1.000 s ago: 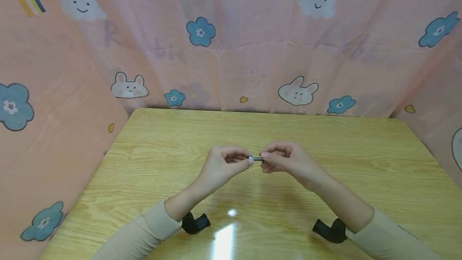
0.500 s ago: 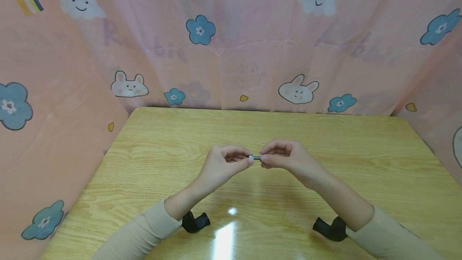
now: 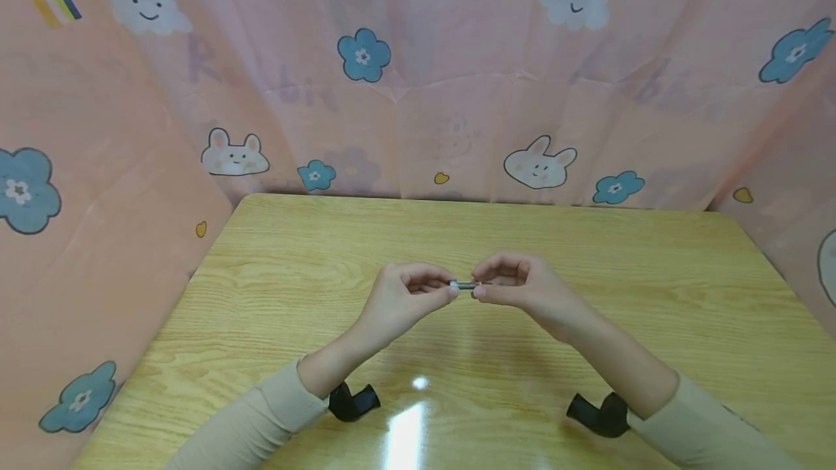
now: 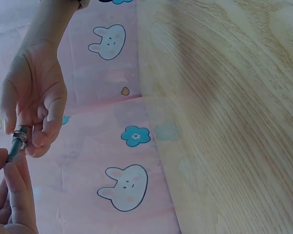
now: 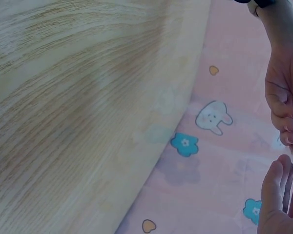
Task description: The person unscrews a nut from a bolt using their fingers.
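Note:
Between both hands, above the table, a small metal bolt (image 3: 465, 286) lies almost level in the head view. My left hand (image 3: 401, 299) pinches its left end between thumb and fingertips. A nut (image 4: 20, 135) sits around the threaded shank in the left wrist view, toward the other end. My right hand (image 3: 532, 289) has its thumb and fingers around that nut, with the bolt's tip showing between them. From the right wrist view, the bolt and nut appear only at the right edge, partly cut off.
Below the hands is a wood-grain table (image 3: 313, 238). Pink printed cloth (image 3: 424, 114) hangs behind it and along both sides. Black curved pieces stick out at the left cuff (image 3: 353, 403) and right cuff (image 3: 597, 414). Light glares off the table's near part.
My right thumb and fingertips have shifted around the nut and parted slightly, so the bolt's end now shows between them. My left hand stays in place on the bolt.

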A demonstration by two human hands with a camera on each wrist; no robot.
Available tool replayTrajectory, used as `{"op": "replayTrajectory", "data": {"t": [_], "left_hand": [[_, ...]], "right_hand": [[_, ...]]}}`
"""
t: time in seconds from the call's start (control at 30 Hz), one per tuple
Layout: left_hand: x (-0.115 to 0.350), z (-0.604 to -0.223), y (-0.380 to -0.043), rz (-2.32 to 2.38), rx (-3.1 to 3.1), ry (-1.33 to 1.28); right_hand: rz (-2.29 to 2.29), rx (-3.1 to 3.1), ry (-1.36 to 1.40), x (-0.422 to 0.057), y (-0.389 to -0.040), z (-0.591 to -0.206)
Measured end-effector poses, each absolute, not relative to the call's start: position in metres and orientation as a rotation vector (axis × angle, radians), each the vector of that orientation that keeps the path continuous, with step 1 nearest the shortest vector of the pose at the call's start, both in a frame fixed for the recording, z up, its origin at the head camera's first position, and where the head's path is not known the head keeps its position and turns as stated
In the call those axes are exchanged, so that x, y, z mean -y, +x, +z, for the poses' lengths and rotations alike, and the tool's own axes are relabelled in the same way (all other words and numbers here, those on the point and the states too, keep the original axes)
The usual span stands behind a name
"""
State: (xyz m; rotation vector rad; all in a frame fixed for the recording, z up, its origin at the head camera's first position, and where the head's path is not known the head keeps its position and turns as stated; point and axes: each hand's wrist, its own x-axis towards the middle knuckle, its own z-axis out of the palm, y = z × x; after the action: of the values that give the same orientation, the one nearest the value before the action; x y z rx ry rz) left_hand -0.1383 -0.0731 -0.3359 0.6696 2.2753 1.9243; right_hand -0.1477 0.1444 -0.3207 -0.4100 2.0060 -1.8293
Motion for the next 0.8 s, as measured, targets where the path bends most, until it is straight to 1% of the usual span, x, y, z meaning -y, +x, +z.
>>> {"op": "replayTrajectory", "data": {"t": [0.3,0.53,0.8], "left_hand": [[0.0734,-0.334,-0.1378,1.925,-2.271,0.669],[0.0741,-0.3326,-0.1361,1.922,-2.27,0.647],[0.0736,-0.3329,-0.1365,1.924,-2.271,0.655]], "right_hand": [[-1.826,-1.973,-0.384,-0.1435,-0.1479,-0.3189],[-1.836,-1.995,-0.432,-0.1448,-0.1472,-0.3186],[-1.831,-1.986,-0.396,-0.1434,-0.148,-0.3185]]}}
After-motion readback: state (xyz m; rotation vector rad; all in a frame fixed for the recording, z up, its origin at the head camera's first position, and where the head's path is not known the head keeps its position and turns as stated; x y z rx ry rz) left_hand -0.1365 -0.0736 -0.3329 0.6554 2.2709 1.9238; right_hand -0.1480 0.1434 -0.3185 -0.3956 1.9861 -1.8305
